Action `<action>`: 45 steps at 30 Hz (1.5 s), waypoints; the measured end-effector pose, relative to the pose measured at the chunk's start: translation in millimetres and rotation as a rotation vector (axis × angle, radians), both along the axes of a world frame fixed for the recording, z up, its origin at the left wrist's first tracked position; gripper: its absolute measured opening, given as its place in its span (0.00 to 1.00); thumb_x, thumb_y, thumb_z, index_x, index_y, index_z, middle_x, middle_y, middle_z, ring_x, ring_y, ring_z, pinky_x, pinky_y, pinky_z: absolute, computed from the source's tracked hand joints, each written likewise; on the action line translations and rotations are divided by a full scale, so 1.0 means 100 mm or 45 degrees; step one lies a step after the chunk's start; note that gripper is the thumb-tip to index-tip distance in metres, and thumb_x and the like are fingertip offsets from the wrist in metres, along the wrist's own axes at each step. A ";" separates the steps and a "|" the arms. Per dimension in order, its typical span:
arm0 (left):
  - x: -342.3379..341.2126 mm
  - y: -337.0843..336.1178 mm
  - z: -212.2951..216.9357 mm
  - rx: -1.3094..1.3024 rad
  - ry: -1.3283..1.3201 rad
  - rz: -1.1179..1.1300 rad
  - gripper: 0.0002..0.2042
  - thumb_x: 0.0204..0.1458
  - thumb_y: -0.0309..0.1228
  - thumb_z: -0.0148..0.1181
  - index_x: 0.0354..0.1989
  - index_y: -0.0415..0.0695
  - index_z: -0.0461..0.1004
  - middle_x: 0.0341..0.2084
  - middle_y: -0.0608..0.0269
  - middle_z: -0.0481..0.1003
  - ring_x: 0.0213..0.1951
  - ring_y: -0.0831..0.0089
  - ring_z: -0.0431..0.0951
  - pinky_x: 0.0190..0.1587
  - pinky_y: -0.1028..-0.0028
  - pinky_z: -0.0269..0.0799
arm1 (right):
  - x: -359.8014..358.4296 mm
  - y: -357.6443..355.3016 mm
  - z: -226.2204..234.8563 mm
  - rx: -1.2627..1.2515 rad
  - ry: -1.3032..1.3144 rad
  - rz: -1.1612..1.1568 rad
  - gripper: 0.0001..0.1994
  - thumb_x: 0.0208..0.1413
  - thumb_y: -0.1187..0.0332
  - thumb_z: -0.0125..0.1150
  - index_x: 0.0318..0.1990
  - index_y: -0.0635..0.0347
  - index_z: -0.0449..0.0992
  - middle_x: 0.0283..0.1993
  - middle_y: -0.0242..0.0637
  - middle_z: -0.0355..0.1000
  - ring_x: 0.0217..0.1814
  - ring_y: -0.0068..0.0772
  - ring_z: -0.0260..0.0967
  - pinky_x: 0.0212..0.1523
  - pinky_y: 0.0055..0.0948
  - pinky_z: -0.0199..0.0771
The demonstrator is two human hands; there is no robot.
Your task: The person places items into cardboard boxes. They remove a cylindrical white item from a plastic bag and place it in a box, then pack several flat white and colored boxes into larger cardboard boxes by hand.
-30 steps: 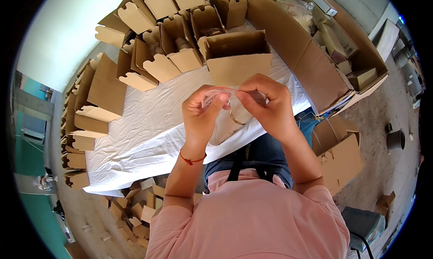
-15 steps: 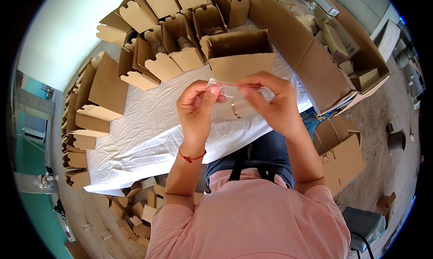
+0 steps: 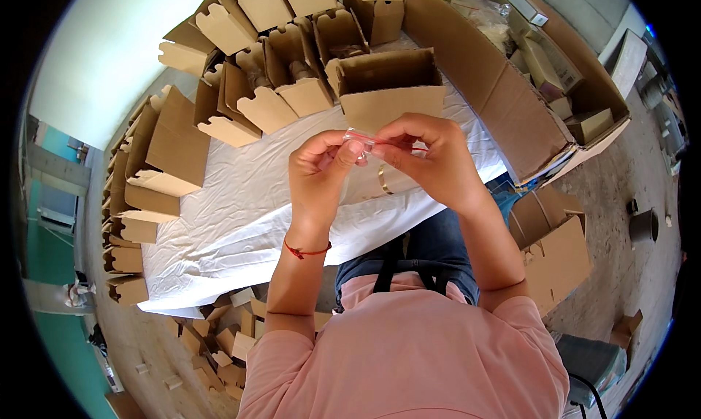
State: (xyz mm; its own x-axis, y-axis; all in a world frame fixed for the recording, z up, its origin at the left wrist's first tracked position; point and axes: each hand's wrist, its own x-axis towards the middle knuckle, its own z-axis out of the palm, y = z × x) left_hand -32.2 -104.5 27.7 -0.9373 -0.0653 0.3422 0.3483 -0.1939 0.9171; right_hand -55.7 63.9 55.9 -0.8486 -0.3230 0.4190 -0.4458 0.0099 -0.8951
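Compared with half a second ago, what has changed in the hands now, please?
The right hand has moved to the left, closer to the left hand, so less of the clear plastic bag with a red edge shows between them. Neither hand has let go of it. The open brown cardboard box and the wrinkled white cloth stayed in place.

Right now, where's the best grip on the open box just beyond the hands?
Open box: probably pinch the near wall's top edge from above, thumb outside; its mouth faces up and that rim runs straight. In view, the right hand, pinching a clear plastic bag, overlaps the wall's lower part.
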 end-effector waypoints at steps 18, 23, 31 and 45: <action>0.04 -0.02 -0.05 -0.119 0.146 0.128 0.04 0.51 0.22 0.61 0.34 0.37 0.74 0.31 0.62 0.75 0.34 0.80 0.72 0.40 0.80 0.67 | 0.01 0.07 -0.10 0.175 0.211 -0.051 0.03 0.46 0.81 0.60 0.29 0.66 0.74 0.27 0.39 0.68 0.28 0.32 0.66 0.28 0.25 0.64; 0.02 -0.02 0.10 -0.186 0.159 -0.063 0.19 0.44 0.21 0.65 0.47 0.38 0.71 0.37 0.59 0.75 0.41 0.72 0.74 0.44 0.76 0.68 | 0.06 0.10 -0.15 -0.002 0.317 -0.154 0.04 0.47 0.83 0.59 0.30 0.65 0.74 0.28 0.38 0.67 0.28 0.31 0.65 0.25 0.23 0.63; -0.10 0.04 0.32 -1.097 0.014 -0.338 0.34 0.40 0.29 0.69 0.60 0.46 0.63 0.45 0.55 0.74 0.45 0.63 0.76 0.44 0.67 0.71 | 0.02 0.31 -0.06 -0.192 0.382 -0.284 0.07 0.49 0.81 0.59 0.37 0.65 0.75 0.33 0.38 0.69 0.34 0.28 0.68 0.34 0.20 0.67; -2.25 0.43 0.18 -2.400 0.109 -0.762 0.21 0.42 0.39 0.61 0.41 0.36 0.73 0.35 0.44 0.75 0.41 0.49 0.74 0.44 0.63 0.70 | -0.20 0.73 -0.99 -0.127 0.115 -0.797 0.09 0.52 0.81 0.54 0.41 0.65 0.72 0.37 0.39 0.71 0.31 0.26 0.67 0.37 0.22 0.67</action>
